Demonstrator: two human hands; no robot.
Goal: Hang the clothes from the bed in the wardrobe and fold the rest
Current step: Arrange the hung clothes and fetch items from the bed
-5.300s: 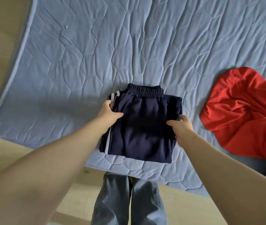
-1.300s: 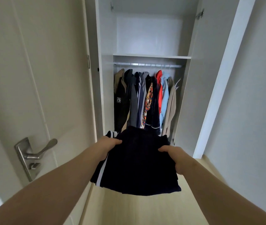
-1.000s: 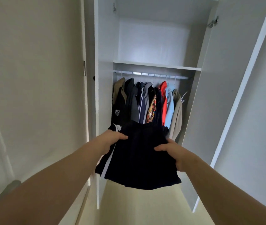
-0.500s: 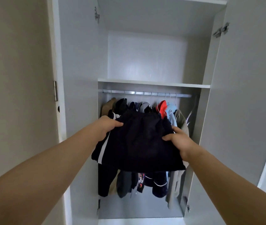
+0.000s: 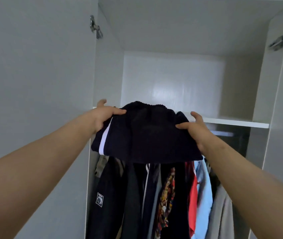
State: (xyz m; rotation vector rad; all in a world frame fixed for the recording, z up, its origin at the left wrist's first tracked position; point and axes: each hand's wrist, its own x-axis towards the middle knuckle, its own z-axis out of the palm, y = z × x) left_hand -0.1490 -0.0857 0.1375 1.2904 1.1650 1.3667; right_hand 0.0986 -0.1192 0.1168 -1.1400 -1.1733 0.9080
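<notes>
The open wardrobe (image 5: 108,69) fills my view; hung clothes (image 5: 168,195) crowd its lower half below the shelf (image 5: 237,122); I hold the folded navy trousers (image 5: 147,135) at the shelf's front edge, waistband toward it; my left hand (image 5: 104,116) grips their striped side, my right hand (image 5: 195,129) pinches the other, fingers closed on cloth.

Soft, even daylight fills the wardrobe (image 5: 171,40), with a pale glare on its back panel (image 5: 168,90). Hanging clothes (image 5: 163,195) look dim and slightly smeared. Wide-angle bending stretches the edges.
</notes>
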